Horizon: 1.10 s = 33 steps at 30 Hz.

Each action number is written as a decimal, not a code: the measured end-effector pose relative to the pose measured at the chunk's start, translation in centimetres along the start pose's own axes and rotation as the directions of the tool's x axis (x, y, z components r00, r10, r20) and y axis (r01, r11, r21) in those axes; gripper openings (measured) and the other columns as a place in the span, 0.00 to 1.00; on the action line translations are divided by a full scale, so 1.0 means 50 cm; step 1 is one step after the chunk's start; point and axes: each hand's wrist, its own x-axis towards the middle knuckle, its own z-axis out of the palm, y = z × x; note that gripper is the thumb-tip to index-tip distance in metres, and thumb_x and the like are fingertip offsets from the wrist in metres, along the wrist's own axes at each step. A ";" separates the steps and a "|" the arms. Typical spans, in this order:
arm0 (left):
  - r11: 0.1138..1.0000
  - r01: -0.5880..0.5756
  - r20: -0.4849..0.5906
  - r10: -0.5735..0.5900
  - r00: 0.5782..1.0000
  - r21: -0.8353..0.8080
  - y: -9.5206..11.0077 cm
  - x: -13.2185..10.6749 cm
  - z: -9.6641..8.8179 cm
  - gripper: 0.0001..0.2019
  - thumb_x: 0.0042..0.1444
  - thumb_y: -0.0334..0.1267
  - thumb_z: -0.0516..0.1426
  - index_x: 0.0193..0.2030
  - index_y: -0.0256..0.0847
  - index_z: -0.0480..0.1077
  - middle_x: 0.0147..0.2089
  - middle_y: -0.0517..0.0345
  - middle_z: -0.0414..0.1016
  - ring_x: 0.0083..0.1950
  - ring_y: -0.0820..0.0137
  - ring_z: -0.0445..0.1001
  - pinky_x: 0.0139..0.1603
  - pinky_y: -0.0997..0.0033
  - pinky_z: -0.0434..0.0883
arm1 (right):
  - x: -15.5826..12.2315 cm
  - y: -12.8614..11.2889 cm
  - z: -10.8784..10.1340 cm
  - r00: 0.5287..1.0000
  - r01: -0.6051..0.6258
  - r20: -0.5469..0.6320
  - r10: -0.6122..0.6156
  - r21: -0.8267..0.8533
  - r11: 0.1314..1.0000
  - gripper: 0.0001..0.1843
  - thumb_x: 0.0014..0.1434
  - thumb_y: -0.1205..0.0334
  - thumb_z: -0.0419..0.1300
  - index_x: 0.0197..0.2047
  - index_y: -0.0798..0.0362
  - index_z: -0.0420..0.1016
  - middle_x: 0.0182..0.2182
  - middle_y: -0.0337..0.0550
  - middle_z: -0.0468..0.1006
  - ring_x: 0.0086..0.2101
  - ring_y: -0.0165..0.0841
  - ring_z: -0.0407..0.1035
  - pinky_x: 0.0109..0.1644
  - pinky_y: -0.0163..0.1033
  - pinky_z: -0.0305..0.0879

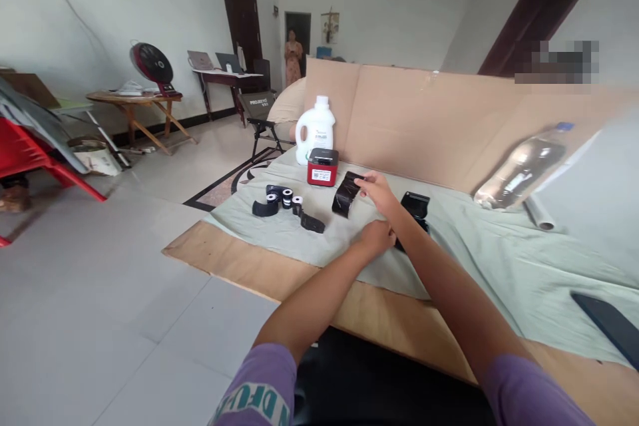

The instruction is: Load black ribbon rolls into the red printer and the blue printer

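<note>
My right hand [378,192] pinches the upper edge of a glossy black curved piece [345,200] between thumb and fingers, holding it over the cloth. Lower down, my left hand [375,238] is closed, its fingers at the edge of a black hinged case [415,205] that lies open. My right forearm passes in front of this case and hides part of it. To the left on the cloth lie several black curved pieces [313,222] with small white-ended rolls [287,197] among them. A red box with a black top [322,172] stands behind them.
A white jug [319,125] stands behind the red box, before an upright cardboard sheet [399,116]. A large clear bottle [524,166] leans at the right, near a roll [539,213] and a dark phone [606,323]. A person [293,56] stands in the far doorway.
</note>
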 end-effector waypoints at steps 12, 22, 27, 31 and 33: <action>0.988 -0.148 -0.070 0.145 0.987 -0.035 -0.032 0.008 0.027 0.20 0.61 0.34 0.55 0.60 0.37 0.72 0.54 0.49 0.80 0.56 0.59 0.78 0.58 0.62 0.73 | -0.112 -0.009 -0.307 0.988 -0.125 0.115 0.104 0.200 0.972 0.22 0.41 0.53 0.71 0.38 0.50 0.70 0.29 0.34 0.76 0.28 0.28 0.68 0.30 0.33 0.62; 0.833 -0.528 -0.014 0.537 0.843 0.163 0.006 -0.017 0.035 0.30 0.61 0.51 0.58 0.69 0.47 0.63 0.58 0.51 0.75 0.58 0.60 0.71 0.62 0.58 0.68 | -0.101 0.047 -0.398 0.967 -0.062 0.200 0.160 -0.425 0.903 0.15 0.43 0.72 0.66 0.37 0.53 0.83 0.40 0.42 0.84 0.42 0.36 0.76 0.50 0.36 0.69; 0.742 -0.599 0.161 0.580 0.799 0.300 0.017 -0.026 0.042 0.29 0.58 0.49 0.60 0.67 0.51 0.66 0.58 0.51 0.69 0.58 0.57 0.67 0.61 0.55 0.65 | -0.088 0.088 -0.379 0.958 -0.195 0.092 0.273 -0.489 0.850 0.14 0.47 0.69 0.66 0.40 0.53 0.83 0.27 0.40 0.81 0.26 0.32 0.71 0.35 0.36 0.69; 0.722 -0.614 0.208 0.579 0.788 0.320 0.021 -0.029 0.038 0.32 0.57 0.50 0.62 0.68 0.53 0.65 0.60 0.51 0.67 0.59 0.56 0.65 0.62 0.55 0.63 | -0.085 0.095 -0.375 0.958 -0.182 0.101 0.270 -0.515 0.838 0.10 0.52 0.66 0.63 0.38 0.54 0.83 0.20 0.38 0.76 0.23 0.32 0.67 0.31 0.36 0.66; 0.724 -0.613 0.206 0.578 0.790 0.317 0.021 -0.028 0.037 0.32 0.57 0.49 0.62 0.68 0.53 0.64 0.61 0.51 0.66 0.60 0.56 0.65 0.62 0.55 0.63 | -0.085 0.094 -0.372 0.963 -0.153 0.109 0.246 -0.531 0.833 0.07 0.52 0.67 0.64 0.35 0.54 0.84 0.22 0.39 0.77 0.26 0.33 0.70 0.35 0.37 0.68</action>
